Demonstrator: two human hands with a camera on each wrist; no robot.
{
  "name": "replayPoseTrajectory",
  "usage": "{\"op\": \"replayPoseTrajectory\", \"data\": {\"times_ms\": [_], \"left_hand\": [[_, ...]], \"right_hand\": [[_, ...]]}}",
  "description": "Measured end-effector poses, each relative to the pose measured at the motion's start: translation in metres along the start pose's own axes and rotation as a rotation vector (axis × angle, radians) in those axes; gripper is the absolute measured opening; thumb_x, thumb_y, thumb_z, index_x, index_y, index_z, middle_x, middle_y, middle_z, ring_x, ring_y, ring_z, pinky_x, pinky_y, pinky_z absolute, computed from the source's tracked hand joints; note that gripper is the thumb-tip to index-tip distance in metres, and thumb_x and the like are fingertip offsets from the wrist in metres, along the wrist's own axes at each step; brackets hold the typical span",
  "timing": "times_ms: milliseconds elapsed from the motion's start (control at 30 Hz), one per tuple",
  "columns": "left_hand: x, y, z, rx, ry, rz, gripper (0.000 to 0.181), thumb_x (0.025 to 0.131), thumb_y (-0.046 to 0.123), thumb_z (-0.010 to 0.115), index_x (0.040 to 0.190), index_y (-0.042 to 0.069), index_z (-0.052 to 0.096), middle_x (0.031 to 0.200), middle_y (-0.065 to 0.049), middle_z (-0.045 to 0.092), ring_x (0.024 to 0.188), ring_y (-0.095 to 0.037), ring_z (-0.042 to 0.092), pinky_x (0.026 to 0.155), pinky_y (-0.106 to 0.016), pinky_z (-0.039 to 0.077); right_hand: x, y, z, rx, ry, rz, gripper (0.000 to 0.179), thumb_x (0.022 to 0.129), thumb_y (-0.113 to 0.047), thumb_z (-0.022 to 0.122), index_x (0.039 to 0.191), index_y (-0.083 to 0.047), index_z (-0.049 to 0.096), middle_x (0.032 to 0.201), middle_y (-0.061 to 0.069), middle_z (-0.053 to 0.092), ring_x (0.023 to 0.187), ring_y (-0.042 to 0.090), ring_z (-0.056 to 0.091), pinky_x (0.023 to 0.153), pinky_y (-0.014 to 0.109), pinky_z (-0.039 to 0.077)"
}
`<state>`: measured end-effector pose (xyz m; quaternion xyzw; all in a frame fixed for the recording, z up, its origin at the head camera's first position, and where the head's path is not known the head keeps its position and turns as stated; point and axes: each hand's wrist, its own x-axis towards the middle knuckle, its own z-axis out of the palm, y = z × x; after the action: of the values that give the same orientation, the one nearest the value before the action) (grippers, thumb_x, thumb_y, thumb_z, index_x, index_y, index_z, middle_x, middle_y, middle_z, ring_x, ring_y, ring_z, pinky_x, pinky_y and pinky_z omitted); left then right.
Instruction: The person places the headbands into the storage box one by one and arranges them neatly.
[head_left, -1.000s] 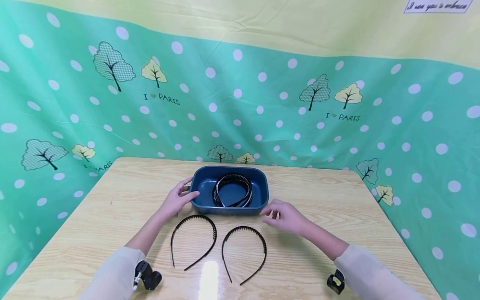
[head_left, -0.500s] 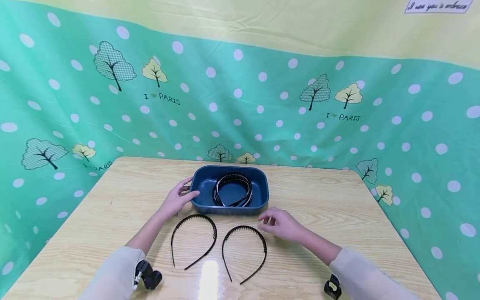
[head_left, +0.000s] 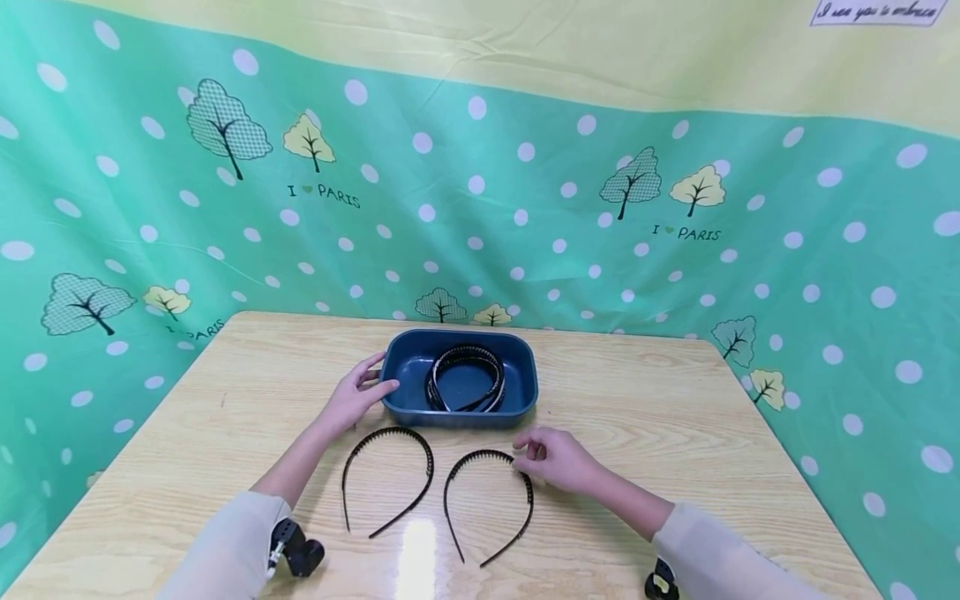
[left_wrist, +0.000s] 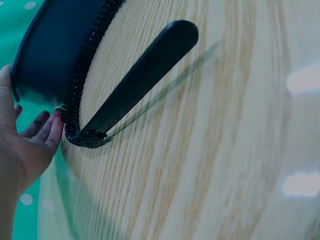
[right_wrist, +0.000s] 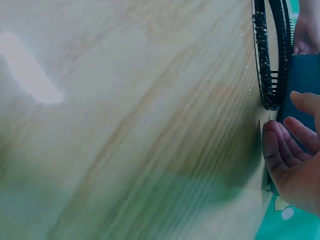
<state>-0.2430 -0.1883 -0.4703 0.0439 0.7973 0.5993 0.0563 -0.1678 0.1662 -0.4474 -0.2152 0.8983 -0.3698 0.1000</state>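
Observation:
My left hand point(head_left: 358, 398) holds the left end of a blue plastic box point(head_left: 454, 419), thumb over the rim and fingers along the outside. Several black toothed headbands point(head_left: 491, 367) lie stacked inside it. In front of the box lie two more, a left headband point(head_left: 430, 467) and a right headband point(head_left: 446, 500), with their ends toward me. My right hand point(head_left: 558, 458) hovers at the upper right of the right headband's arch, thumb and fingers loosely bent with nothing between them. In the right wrist view, a gap shows between the right thumb point(right_wrist: 302, 102) and fingertips.
Everything rests on a light wood-grain table point(head_left: 645, 400). A green and yellow printed cloth point(head_left: 480, 208) hangs behind it and down the sides. A black wrist camera point(head_left: 300, 557) is strapped to the left forearm.
My right hand has come from the box's front right corner toward me, down to the right headband's arch. My left hand, the box and the headbands have stayed in place.

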Motion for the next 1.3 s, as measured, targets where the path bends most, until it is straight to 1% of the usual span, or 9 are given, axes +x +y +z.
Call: {"op": "replayPoseTrajectory", "data": {"times_ms": [100, 233, 367, 533, 700, 967, 1133, 1300], "left_hand": [[0.0005, -0.0001, 0.0000, -0.002, 0.008, 0.008, 0.073, 0.088, 0.035, 0.063, 0.148, 0.014, 0.027, 0.139, -0.026, 0.042, 0.127, -0.042, 0.044, 0.101, -0.049, 0.043], [0.0006, 0.0000, 0.0006, -0.005, 0.011, 0.008, 0.072, 0.088, 0.034, 0.064, 0.148, 0.015, 0.028, 0.139, -0.026, 0.042, 0.127, -0.042, 0.044, 0.101, -0.049, 0.043], [0.0006, 0.0006, 0.0012, 0.001, 0.000, 0.015, 0.073, 0.089, 0.035, 0.063, 0.148, 0.015, 0.027, 0.140, -0.027, 0.041, 0.128, -0.044, 0.043, 0.102, -0.051, 0.041], [0.0004, 0.0017, 0.0010, 0.007, 0.002, 0.012, 0.072, 0.089, 0.035, 0.064, 0.148, 0.016, 0.027, 0.140, -0.027, 0.041, 0.127, -0.044, 0.043, 0.102, -0.051, 0.041], [0.0011, 0.0006, 0.0002, 0.004, -0.003, 0.012, 0.072, 0.089, 0.034, 0.063, 0.148, 0.016, 0.027, 0.140, -0.027, 0.040, 0.128, -0.043, 0.043, 0.102, -0.051, 0.042], [-0.0007, 0.0005, -0.0004, -0.003, -0.002, 0.008, 0.072, 0.089, 0.034, 0.064, 0.148, 0.015, 0.027, 0.139, -0.027, 0.041, 0.128, -0.043, 0.043, 0.102, -0.050, 0.042], [-0.0006, 0.0001, -0.0001, -0.002, 0.001, -0.002, 0.072, 0.088, 0.036, 0.064, 0.148, 0.018, 0.028, 0.140, -0.025, 0.042, 0.128, -0.042, 0.043, 0.102, -0.051, 0.041], [-0.0011, 0.0004, 0.0005, -0.001, 0.004, 0.003, 0.072, 0.088, 0.036, 0.064, 0.148, 0.018, 0.028, 0.140, -0.025, 0.042, 0.128, -0.042, 0.043, 0.102, -0.051, 0.041]], "right_hand": [[-0.0011, 0.0015, 0.0033, -0.011, -0.003, 0.020, 0.029, 0.081, -0.023, 0.072, 0.103, -0.004, 0.066, 0.073, -0.005, 0.056, 0.062, 0.003, 0.048, 0.056, 0.019, 0.043], [-0.0030, 0.0031, 0.0074, -0.040, -0.006, 0.047, 0.031, 0.078, -0.025, 0.075, 0.102, -0.006, 0.066, 0.067, -0.006, 0.054, 0.058, 0.001, 0.046, 0.055, 0.019, 0.042], [-0.0043, 0.0015, 0.0083, -0.057, 0.003, 0.040, 0.028, 0.078, -0.021, 0.074, 0.100, -0.007, 0.066, 0.066, -0.006, 0.053, 0.056, 0.001, 0.045, 0.054, 0.019, 0.040], [-0.0050, -0.0007, 0.0074, -0.069, 0.013, 0.018, 0.022, 0.079, -0.015, 0.072, 0.098, -0.006, 0.066, 0.067, -0.006, 0.054, 0.056, 0.000, 0.044, 0.053, 0.018, 0.040], [-0.0053, -0.0002, 0.0079, -0.055, 0.029, 0.014, 0.018, 0.079, -0.012, 0.071, 0.095, -0.005, 0.067, 0.068, -0.005, 0.054, 0.056, -0.001, 0.044, 0.052, 0.017, 0.041], [-0.0046, 0.0031, 0.0098, -0.048, 0.051, 0.018, 0.014, 0.082, -0.012, 0.069, 0.094, -0.006, 0.068, 0.071, -0.006, 0.054, 0.060, 0.000, 0.046, 0.054, 0.017, 0.042], [-0.0050, 0.0032, 0.0064, -0.033, 0.060, 0.013, 0.014, 0.082, -0.011, 0.068, 0.095, -0.005, 0.068, 0.072, -0.005, 0.056, 0.062, 0.001, 0.047, 0.056, 0.018, 0.043], [-0.0056, 0.0023, 0.0005, -0.016, 0.072, 0.004, 0.015, 0.083, -0.010, 0.066, 0.097, -0.005, 0.069, 0.071, -0.004, 0.055, 0.061, 0.001, 0.046, 0.055, 0.018, 0.043]]}}
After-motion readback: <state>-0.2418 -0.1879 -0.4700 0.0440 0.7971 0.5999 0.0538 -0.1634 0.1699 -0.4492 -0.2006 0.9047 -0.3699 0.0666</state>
